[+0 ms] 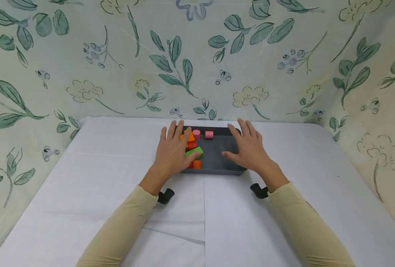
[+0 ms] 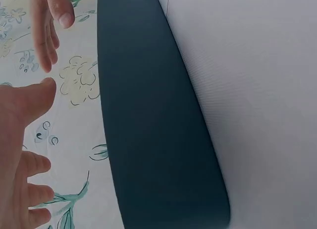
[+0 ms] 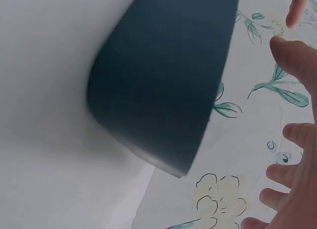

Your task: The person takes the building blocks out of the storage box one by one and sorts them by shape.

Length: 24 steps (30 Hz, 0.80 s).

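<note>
A dark grey tray (image 1: 214,171) lies on the white-covered table, and its outer wall (image 2: 148,110) fills the middle of the left wrist view. Over its left end my left hand (image 1: 174,148) is spread, covering part of the blocks there. Beside that hand's thumb is a green block (image 1: 200,151), with an orange block (image 1: 196,164) below it. An orange triangular block (image 1: 191,136) and a red block (image 1: 192,145) show past the fingers. Two pink cylinders (image 1: 209,135) stand near the far wall. Above the right end, my right hand (image 1: 249,148) has its fingers apart, holding nothing.
White cloth (image 1: 117,159) covers the table around the tray. A curtain with leaf and flower prints (image 1: 197,66) hangs behind and at both sides. Black wrist mounts (image 1: 166,196) stick out below both wrists.
</note>
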Tool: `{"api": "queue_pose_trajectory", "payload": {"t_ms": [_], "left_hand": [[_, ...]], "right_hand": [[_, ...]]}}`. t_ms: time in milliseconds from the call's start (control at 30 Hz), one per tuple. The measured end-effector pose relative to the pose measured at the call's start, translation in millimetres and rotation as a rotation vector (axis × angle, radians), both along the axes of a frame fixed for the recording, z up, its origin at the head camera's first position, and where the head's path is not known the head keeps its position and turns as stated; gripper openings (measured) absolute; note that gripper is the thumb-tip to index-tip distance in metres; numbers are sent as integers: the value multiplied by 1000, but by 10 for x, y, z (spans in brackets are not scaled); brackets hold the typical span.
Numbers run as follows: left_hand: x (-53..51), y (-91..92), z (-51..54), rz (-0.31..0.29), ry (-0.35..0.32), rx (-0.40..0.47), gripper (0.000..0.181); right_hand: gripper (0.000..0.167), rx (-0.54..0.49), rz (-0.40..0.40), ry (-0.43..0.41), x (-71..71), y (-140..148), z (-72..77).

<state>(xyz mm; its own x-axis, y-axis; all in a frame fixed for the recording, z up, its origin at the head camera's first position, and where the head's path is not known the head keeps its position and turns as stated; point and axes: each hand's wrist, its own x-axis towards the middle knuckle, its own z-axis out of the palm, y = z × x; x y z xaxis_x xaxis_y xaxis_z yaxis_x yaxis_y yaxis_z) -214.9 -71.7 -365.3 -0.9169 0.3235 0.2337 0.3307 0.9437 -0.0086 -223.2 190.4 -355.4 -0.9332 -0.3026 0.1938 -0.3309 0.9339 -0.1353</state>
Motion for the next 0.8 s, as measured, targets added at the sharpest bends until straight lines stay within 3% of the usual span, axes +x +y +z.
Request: {"api": "queue_pose_trajectory", "payload": {"t_ms": [333,600,800], "left_hand": [[1,16,35,-93,30,-2,79],[76,-125,7,-313,74,150,56],[168,-260,-17,-345,80,186,54]], "right_hand": [[85,-22,-5,-14,0,43,4],[53,-385,40,-118,-46,163,-17],[52,-475,15,-166,-109,310,-58]]}}
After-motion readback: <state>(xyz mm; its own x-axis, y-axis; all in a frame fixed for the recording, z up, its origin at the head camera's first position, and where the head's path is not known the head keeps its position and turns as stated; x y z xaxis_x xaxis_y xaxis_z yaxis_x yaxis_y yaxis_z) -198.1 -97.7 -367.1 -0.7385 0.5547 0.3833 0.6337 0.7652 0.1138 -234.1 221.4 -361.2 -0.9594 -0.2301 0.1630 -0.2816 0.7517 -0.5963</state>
